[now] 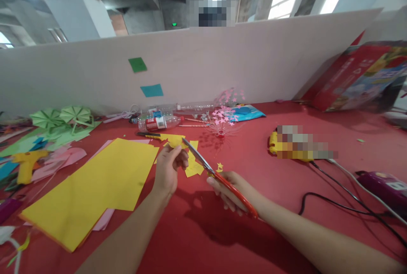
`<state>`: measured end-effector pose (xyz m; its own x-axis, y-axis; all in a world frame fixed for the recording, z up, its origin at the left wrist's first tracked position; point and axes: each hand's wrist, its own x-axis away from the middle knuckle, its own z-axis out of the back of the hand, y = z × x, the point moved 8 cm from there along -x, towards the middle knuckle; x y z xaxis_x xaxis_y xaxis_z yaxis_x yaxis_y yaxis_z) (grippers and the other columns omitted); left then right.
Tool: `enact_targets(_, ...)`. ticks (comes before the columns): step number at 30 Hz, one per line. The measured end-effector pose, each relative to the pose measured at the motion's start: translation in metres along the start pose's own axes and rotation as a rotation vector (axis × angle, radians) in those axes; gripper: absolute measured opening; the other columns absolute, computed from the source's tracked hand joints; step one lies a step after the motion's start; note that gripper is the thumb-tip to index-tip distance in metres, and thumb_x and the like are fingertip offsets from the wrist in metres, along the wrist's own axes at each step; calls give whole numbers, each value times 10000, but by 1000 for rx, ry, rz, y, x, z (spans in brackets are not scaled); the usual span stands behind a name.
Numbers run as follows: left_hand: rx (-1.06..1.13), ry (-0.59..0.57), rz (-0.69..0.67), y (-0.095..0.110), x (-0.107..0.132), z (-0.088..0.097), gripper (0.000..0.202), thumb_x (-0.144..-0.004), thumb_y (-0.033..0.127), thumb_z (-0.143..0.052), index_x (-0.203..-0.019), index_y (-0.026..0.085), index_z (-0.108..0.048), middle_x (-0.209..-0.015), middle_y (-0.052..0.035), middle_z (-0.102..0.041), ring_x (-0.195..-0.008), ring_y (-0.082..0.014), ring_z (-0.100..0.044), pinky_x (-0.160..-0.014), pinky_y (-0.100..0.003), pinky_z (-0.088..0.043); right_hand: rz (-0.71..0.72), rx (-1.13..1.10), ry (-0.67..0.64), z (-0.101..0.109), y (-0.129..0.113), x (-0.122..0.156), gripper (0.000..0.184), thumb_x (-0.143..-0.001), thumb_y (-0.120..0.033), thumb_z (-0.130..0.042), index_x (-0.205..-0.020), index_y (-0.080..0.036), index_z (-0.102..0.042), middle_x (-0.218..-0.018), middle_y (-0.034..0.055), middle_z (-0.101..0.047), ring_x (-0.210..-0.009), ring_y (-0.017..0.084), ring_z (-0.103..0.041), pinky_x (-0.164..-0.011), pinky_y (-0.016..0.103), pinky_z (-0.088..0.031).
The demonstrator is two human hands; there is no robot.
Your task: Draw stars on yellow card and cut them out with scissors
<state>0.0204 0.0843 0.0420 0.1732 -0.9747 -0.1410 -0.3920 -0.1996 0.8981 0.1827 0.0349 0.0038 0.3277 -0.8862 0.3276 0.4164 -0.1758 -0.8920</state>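
Note:
My left hand pinches a small piece of yellow paper above the red table. My right hand grips red-handled scissors, whose blades point up and left and touch that paper. Yellow offcuts lie on the table just under the blades. A large sheet of yellow paper lies to the left of my left forearm.
Green folded paper fans, pink paper and a yellow glue gun sit at the left. A plastic bottle and a pink star ornament stand by the white partition. Black cables and a red box are at the right.

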Motion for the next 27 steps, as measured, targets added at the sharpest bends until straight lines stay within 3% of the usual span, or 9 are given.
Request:
enact_targets(8,10,92,-10,3,-3,10,182,-670,251,-670,-667,170,-507,-544,43,-591,-428,-59,-499,-423,-161,-362,-25,0,-25,-1,0,1,434,-821,-542,-501,-569,-192,-447,-331,-65,-410,-265,65,-369,-264,159,-255)
enact_targets(14,-61,85,-108,11,0,9,124,-714,248,-615,-682,174,-521,-551,38,-591,-439,-74,-519,-447,-182,-384,-45,13,-43,-2,2,2,456,-832,-567,-485,-583,-185,-460,-353,-63,-420,-265,60,-361,-254,162,-273)
enact_targets(27,-42,44,-89,8,-1,8,69,-725,202,-557,-661,179,-543,-595,35,-599,-442,-69,-512,-420,-175,-362,53,54,-104,-3,-5,4,411,-843,-525,-506,-622,-181,-469,-427,-52,-458,-322,58,-399,-315,165,-297)
